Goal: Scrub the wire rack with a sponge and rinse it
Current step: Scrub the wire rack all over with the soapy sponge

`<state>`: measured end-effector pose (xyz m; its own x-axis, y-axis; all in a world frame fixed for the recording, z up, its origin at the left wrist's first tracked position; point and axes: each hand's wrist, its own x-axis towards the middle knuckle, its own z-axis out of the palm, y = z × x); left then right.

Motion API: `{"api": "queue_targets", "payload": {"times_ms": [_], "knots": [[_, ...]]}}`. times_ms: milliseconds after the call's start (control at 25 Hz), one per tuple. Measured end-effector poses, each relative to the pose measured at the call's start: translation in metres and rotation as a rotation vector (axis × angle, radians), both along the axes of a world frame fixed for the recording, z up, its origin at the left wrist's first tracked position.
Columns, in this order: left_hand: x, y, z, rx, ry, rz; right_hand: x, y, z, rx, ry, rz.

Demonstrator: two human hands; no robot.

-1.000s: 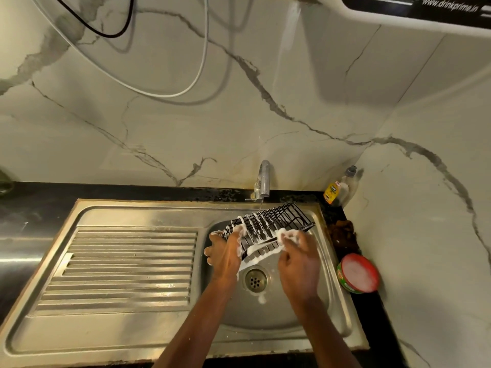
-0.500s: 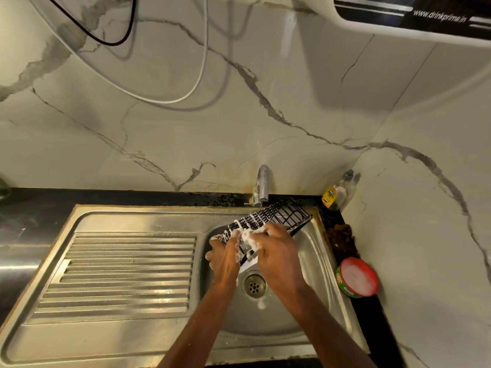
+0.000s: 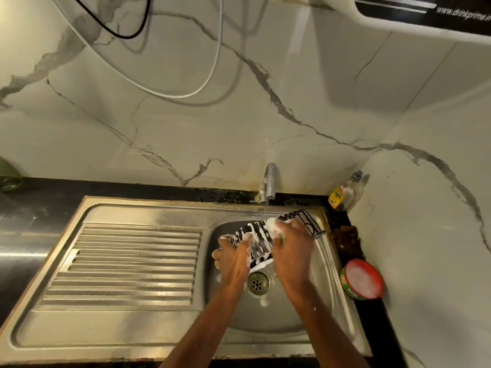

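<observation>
Nearest the camera, two bare forearms reach forward over the near rim of a steel sink [image 3: 111, 338]. To the left lies its ribbed draining board [image 3: 127, 264]; the forearms cross the bowl on the right, passing either side of the round drain [image 3: 257, 282], where a little foam sits on the metal.

The left hand [image 3: 233, 258] is closed around the near left end of the wire rack [image 3: 300, 221], thumb and fingers wrapped over its foamy edge. The right hand [image 3: 292, 251] is curled over a sponge [image 3: 273, 225], pressing it down on top of the rack near the middle; only a white, soapy lump and a sliver of green show past the fingers. The black rack is held tilted above the bowl, just beyond the drain, with its left half streaked with white suds and its far right end bare and reaching to the sink's right rim.

On the black counter to the right sits a round red-rimmed tub [image 3: 362, 278] of white soap. Farther back, a thin stream of water falls from the tap [image 3: 269, 181] onto the rack. A small yellow-labelled bottle [image 3: 338, 195] stands in the far right corner against the marbled wall [image 3: 186, 128].
</observation>
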<state>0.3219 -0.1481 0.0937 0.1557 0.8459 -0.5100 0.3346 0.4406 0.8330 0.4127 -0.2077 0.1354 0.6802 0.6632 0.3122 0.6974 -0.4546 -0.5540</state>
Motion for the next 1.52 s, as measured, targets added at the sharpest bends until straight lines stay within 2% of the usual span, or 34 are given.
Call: {"api": "queue_targets", "payload": {"times_ms": [80, 120, 240, 280, 400, 440, 520, 560, 680, 720, 760, 840, 880, 1000, 1200, 1400, 1440, 1520], "knots": [[-0.001, -0.001, 0.001, -0.005, -0.059, -0.003, -0.023, -0.005, -0.005, 0.03, -0.091, 0.18], [-0.002, -0.001, 0.003, -0.021, -0.07, -0.002, -0.02, -0.003, -0.005, 0.04, -0.096, 0.191], [-0.002, -0.007, 0.006, -0.007, -0.004, -0.018, 0.005, 0.011, -0.002, 0.055, 0.034, -0.063], [-0.003, -0.008, 0.009, 0.018, 0.023, -0.024, 0.0, 0.012, -0.002, 0.073, 0.026, -0.033], [-0.004, -0.006, 0.006, 0.078, 0.091, -0.046, -0.021, 0.007, -0.011, 0.149, -0.058, 0.24], [-0.004, -0.006, 0.005, 0.09, 0.096, -0.056, -0.011, 0.01, -0.011, 0.165, -0.014, 0.21], [-0.005, -0.007, 0.004, 0.11, 0.108, -0.07, 0.006, 0.011, -0.009, 0.157, 0.126, -0.011], [-0.005, -0.007, 0.004, 0.117, 0.114, -0.069, 0.005, 0.009, -0.01, 0.159, 0.132, -0.032], [-0.003, -0.008, 0.002, 0.145, 0.135, -0.067, -0.021, -0.008, -0.012, 0.181, -0.081, 0.256], [-0.003, -0.01, 0.001, 0.167, 0.131, -0.087, -0.015, -0.011, -0.015, 0.173, -0.133, 0.284], [-0.002, -0.012, 0.0, 0.181, 0.122, -0.112, -0.002, -0.01, -0.016, 0.168, -0.118, 0.216], [-0.001, -0.015, -0.004, 0.169, 0.107, -0.128, 0.012, -0.009, -0.017, 0.168, 0.042, -0.005], [0.0, -0.014, -0.004, 0.162, 0.105, -0.117, 0.005, -0.011, -0.016, 0.215, 0.08, 0.009], [-0.002, -0.009, -0.001, 0.126, 0.112, -0.091, -0.03, -0.033, -0.016, 0.333, 0.053, 0.225], [-0.007, -0.012, 0.004, 0.138, 0.094, -0.084, 0.019, -0.041, -0.019, 0.224, 0.155, 0.009], [-0.008, -0.013, 0.005, 0.153, -0.033, -0.073, -0.012, -0.045, -0.015, 0.25, 0.355, 0.144], [-0.01, -0.014, 0.005, 0.154, -0.036, -0.059, -0.002, -0.045, -0.014, 0.229, 0.367, 0.14], [-0.011, -0.014, 0.0, 0.142, -0.025, -0.055, 0.025, -0.044, -0.011, 0.219, 0.27, 0.055]]}}
